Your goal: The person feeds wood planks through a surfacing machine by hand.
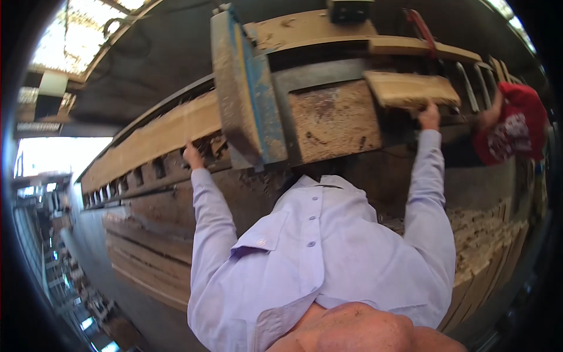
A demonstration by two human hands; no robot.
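Note:
My left hand is at the near edge of a long pale wooden board, with its fingers closed on that edge. This board lies along a roller bed and reaches the blue, dust-covered machine frame. On the other side, my right hand grips the near edge of a shorter, rough-edged board. Between my hands is a square panel coated with sawdust and chips, next to the blue frame. Both arms are stretched out wide.
A person in a red shirt stands at the right end of the machine. Behind the shorter board rises a red bar. Stacked planks lie low at my left, and more stacked timber is at my right.

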